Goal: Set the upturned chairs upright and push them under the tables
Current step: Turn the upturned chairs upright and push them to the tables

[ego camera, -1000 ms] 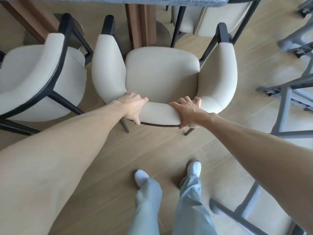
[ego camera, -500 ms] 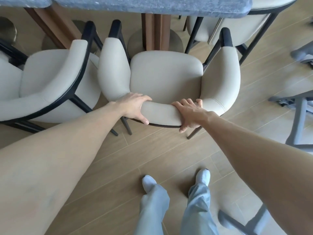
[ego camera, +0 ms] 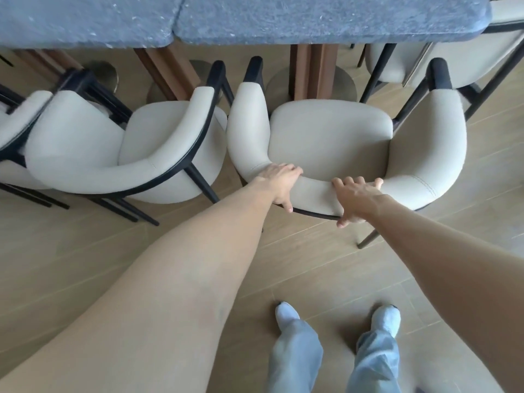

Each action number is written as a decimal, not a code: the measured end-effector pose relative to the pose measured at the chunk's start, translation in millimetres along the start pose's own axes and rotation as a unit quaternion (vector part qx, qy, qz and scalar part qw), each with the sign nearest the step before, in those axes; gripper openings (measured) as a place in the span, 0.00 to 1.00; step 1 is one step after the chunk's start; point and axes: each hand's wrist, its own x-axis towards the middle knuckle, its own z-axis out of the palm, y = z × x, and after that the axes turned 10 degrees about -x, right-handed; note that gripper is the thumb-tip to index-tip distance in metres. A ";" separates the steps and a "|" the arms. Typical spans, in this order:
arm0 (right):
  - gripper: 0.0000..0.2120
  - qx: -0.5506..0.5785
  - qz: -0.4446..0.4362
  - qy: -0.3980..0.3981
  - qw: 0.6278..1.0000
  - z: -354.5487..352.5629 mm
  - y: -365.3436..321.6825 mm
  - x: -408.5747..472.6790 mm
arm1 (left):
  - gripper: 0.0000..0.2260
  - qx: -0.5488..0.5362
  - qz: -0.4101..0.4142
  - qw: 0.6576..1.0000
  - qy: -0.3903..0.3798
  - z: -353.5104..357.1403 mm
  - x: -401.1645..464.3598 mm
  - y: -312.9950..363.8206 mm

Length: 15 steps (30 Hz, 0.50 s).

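Observation:
A cream upholstered armchair [ego camera: 330, 134] with a black frame stands upright on its legs, facing the blue-grey stone table [ego camera: 326, 18]. Its front arm tips sit just short of the table's near edge. My left hand [ego camera: 279, 182] grips the curved backrest from above, thumb hooked under the rim. To its right, my right hand [ego camera: 354, 198] lies over the same backrest with its fingers spread across the top and the thumb down behind.
A second identical chair [ego camera: 93, 154] stands upright close on the left, almost touching the first. Another chair [ego camera: 453, 55] sits at the table's far right. A brown table pedestal [ego camera: 313, 70] on a round base stands right behind the seat. My feet are on the wooden floor below.
The chair has slid forward toward the table, and I have stepped after it. More of the tabletop shows. My right hand's fingers have loosened and spread on the backrest.

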 end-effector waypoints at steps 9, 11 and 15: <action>0.38 0.005 0.011 0.043 0.999 14.0 -5.9 3.3 | 0.43 0.061 -0.050 0.997 0.028 16.1 18.0 -5.8; 0.37 0.007 0.009 0.055 0.998 16.5 -5.5 3.1 | 0.40 0.060 -0.052 0.996 0.043 17.1 20.8 -7.7; 0.35 -0.002 0.001 0.053 0.999 22.1 -6.4 1.3 | 0.38 0.067 -0.046 0.996 0.046 22.9 22.9 -8.6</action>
